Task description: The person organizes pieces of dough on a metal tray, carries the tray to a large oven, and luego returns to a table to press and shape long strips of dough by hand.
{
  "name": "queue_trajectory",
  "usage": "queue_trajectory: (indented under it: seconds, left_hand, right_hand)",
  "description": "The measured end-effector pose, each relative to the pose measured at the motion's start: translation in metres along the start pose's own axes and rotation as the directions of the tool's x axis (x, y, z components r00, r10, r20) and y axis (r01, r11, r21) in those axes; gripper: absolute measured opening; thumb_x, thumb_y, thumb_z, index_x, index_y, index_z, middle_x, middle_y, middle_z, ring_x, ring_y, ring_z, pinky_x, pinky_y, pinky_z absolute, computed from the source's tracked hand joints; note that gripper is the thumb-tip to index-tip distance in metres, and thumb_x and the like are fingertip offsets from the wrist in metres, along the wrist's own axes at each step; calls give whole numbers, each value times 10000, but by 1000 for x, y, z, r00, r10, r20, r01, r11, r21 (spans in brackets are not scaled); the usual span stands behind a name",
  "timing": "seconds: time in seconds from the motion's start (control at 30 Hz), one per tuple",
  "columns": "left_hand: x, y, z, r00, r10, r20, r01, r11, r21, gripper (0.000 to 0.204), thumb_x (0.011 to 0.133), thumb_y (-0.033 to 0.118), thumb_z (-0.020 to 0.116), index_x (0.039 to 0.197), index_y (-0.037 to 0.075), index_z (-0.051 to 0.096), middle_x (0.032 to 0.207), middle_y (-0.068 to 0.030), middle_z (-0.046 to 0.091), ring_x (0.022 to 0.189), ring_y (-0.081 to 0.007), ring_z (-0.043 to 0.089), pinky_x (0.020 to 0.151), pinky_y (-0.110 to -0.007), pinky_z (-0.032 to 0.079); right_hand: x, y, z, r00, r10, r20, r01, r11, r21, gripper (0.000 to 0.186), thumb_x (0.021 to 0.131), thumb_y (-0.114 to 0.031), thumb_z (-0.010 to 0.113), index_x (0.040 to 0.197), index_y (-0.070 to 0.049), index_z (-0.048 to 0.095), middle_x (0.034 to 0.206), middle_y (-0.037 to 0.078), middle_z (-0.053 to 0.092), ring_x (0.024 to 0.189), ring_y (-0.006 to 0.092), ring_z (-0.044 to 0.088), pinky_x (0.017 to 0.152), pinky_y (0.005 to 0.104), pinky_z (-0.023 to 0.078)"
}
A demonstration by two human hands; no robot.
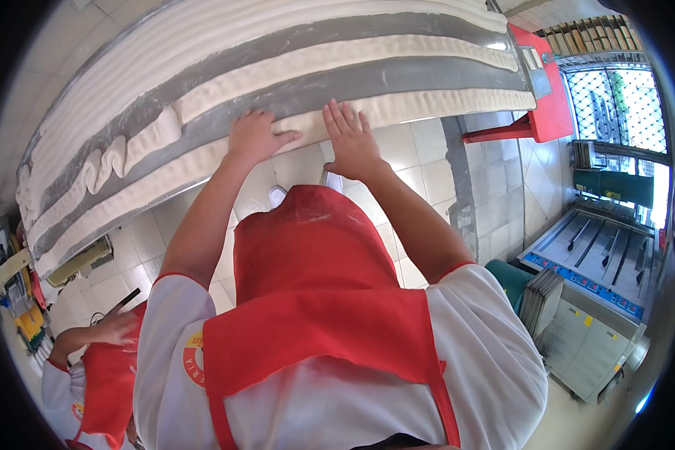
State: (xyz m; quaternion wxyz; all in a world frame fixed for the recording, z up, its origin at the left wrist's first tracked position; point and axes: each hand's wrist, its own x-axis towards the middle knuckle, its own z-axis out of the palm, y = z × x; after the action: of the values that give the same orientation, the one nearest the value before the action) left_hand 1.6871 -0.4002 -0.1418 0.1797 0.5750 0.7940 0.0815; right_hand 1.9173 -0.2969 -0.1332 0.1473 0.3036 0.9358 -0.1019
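Observation:
A long pale dough strip (442,103) runs along the near edge of the grey metal table (397,73). My left hand (256,137) rests on this strip with its fingers bent down over it and its thumb held out to the right. To its right, my right hand (350,142) lies against the same dough, fingers stretched and spread. Neither hand grips anything visible. Beyond lies a second dough strip (337,56), and its left part is a separate, rumpled length of dough (112,163) with folds. Further dough strips (157,56) lie side by side toward the far edge.
A red table (551,97) stands past the right end. Farther right are a slotted machine with a blue control panel (581,283), stacked trays (544,296) and a green container (615,185). At lower left, a co-worker in a red apron (109,382) stands close by.

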Motion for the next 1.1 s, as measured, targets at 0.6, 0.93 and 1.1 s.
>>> queue_trajectory:
  seconds: [0.6, 0.93, 1.1]
  left_hand:
    - [-55, -62, -30, 996, -86, -30, 89, 987, 130, 878, 730, 795, 771, 1133, 15, 742, 1294, -177, 687, 1272, -379, 607, 1101, -514, 447]
    - [-77, -95, -54, 980, -191, -59, 188, 981, -53, 729, 773, 659, 850, 1096, 23, 703, 914, -243, 750, 911, -443, 738, 811, -524, 572]
    - [-72, -98, -36, 975, -219, 42, 221, 974, -53, 731, 836, 693, 776, 1196, 67, 663, 1156, -219, 741, 1062, -417, 717, 862, -515, 570]
  right_hand:
    - [16, -64, 1, 987, -158, 11, 158, 987, 9, 1234, 761, -498, 864, 1686, -28, 197, 1772, 186, 167, 1638, 399, 152, 1311, 592, 132]
    - [66, 4, 17, 854, -347, -389, 405, 911, 76, 1050, 622, -743, 848, 1399, -85, 588, 1330, 106, 562, 1247, 328, 517, 1042, 483, 420]
    - [72, -13, 13, 816, -401, -416, 463, 884, 56, 1010, 620, -765, 828, 1344, -96, 606, 1285, 88, 565, 1205, 313, 529, 1009, 460, 439]
